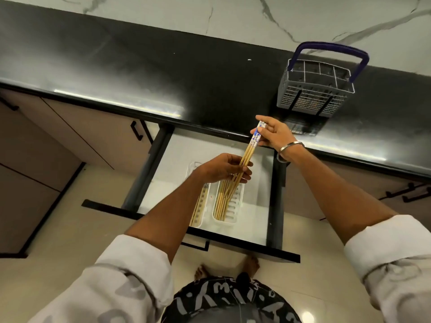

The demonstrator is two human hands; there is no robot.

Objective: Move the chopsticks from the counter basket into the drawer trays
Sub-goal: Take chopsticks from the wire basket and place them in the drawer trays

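No legible text, label, brand, number or sign found. The dark garment (pixel 229 299) at the bottom edge carries pale letter-like marks — too distorted to read as words. The chopsticks (pixel 250 148) show a blue-and-white pattern at their upper ends — decoration only, no characters made out.

My one head camera looks steeply down, close over my forearms, onto the open drawer (pixel 275 197) and counter (pixel 163 73)
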